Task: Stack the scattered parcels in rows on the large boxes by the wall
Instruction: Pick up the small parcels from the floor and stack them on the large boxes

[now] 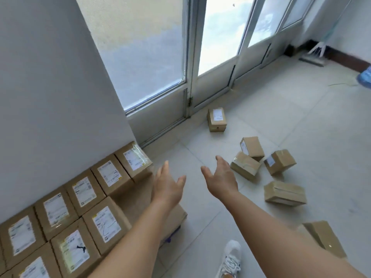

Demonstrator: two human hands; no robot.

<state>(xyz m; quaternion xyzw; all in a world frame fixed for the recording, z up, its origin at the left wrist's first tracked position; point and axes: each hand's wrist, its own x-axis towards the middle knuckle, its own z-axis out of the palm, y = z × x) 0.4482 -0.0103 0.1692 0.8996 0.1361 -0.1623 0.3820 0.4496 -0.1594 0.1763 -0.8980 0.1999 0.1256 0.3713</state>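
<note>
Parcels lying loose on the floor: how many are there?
6: one by the door, three clustered beyond the right hand, one further right, one at the lower right. More may lie outside the view.

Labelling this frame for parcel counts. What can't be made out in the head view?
- Stacked parcels: rows run off the left and bottom edges, and the left forearm covers some, so no total.
- Large boxes: mostly hidden under the parcels and the left hand.
- Label text: blurred, unreadable.
- Blue thing: cut by the right edge, unidentifiable.
- Parcel beside the right forearm: label not visible.
</note>
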